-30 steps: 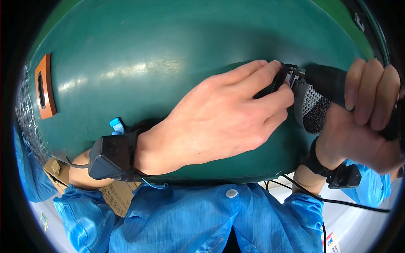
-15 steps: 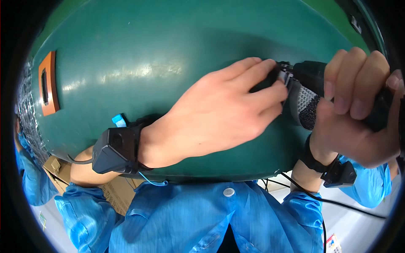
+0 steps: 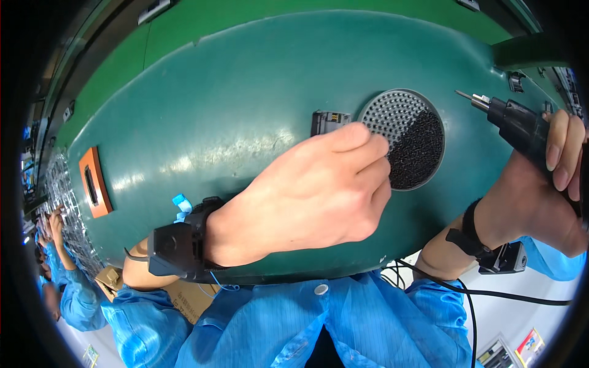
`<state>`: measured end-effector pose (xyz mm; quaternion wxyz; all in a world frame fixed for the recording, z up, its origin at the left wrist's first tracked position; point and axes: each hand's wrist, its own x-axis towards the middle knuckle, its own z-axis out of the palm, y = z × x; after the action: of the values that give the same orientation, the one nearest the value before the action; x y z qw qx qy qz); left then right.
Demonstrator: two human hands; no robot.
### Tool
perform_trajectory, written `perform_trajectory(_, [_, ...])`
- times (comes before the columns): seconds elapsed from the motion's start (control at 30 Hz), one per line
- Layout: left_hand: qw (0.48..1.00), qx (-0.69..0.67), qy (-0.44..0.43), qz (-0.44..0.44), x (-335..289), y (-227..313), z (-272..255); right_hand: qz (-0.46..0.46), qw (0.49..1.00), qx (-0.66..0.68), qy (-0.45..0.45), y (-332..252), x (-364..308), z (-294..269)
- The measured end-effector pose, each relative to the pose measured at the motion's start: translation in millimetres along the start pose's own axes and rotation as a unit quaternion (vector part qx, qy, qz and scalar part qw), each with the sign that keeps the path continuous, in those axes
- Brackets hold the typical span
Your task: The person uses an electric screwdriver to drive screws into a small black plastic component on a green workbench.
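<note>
My left hand is closed at the left rim of a round dish, its fingertips curled under and turned from view. Whatever they may hold is hidden. Just beyond its knuckles a small black part with yellowish metal contacts shows, partly covered by the hand. The grey dish has a studded, perforated plate, with many tiny black screws heaped over its right and lower side. My right hand grips a black electric screwdriver, its bit pointing up-left, out past the dish's right side.
An orange block with a dark slot lies at the left of the green table. A small black clip-like part sits at the far right. Black cables hang by my right forearm. Another person's arm shows at far left.
The screwdriver has drawn back right from the black part. My left hand has curled its fingers and come to the dish's edge, uncovering part of the black part. The view has shifted.
</note>
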<state>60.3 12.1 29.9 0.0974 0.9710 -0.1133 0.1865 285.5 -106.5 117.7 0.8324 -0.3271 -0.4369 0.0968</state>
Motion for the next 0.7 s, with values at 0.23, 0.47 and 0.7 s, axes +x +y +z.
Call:
perform_trajectory(0.23, [0.999,-0.047,-0.021,0.016,-1,-2,1,0.021,1.000,-0.021,-0.008,0,-27,-12])
perform_trajectory(0.47, [0.998,-0.050,-0.029,-0.001,5,47,2,0.037,0.999,-0.027,-0.010,3,-28,-17])
perform_trajectory(0.7, [0.993,0.034,0.031,-0.106,-32,28,-26,0.079,0.995,-0.047,-0.048,9,-37,-14])
